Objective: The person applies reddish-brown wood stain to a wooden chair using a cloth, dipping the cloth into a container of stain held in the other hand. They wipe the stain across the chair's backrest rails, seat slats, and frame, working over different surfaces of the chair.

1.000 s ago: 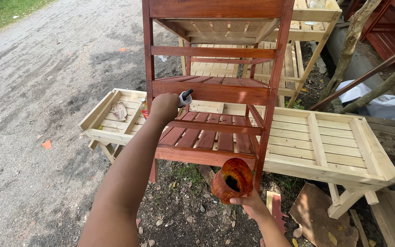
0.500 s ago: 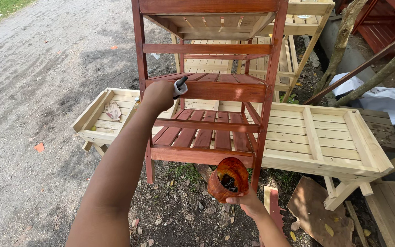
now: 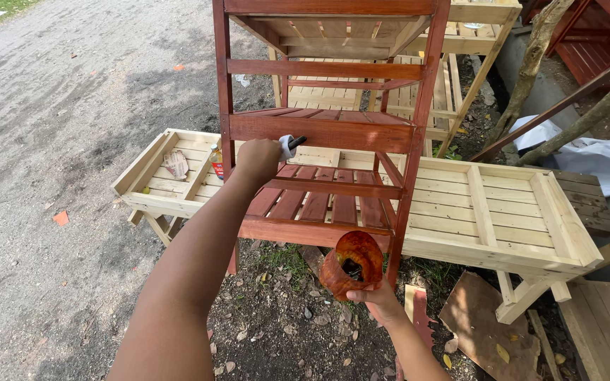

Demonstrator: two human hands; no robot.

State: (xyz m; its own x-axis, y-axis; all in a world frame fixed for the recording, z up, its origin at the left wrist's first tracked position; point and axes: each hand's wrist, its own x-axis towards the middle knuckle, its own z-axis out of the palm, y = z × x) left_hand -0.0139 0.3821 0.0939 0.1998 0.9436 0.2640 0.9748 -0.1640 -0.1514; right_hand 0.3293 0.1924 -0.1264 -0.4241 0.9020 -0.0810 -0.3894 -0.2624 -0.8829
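the left hand (image 3: pixel 258 156) is closed around a paintbrush (image 3: pixel 291 144), whose tip touches the front rail of the red-stained wooden shelf rack (image 3: pixel 323 130). the right hand (image 3: pixel 375 300) grips a stain-smeared cut plastic cup (image 3: pixel 351 262), held low just before the rack's bottom shelf. an unpainted slatted wooden frame (image 3: pixel 503 212) lies behind the rack.
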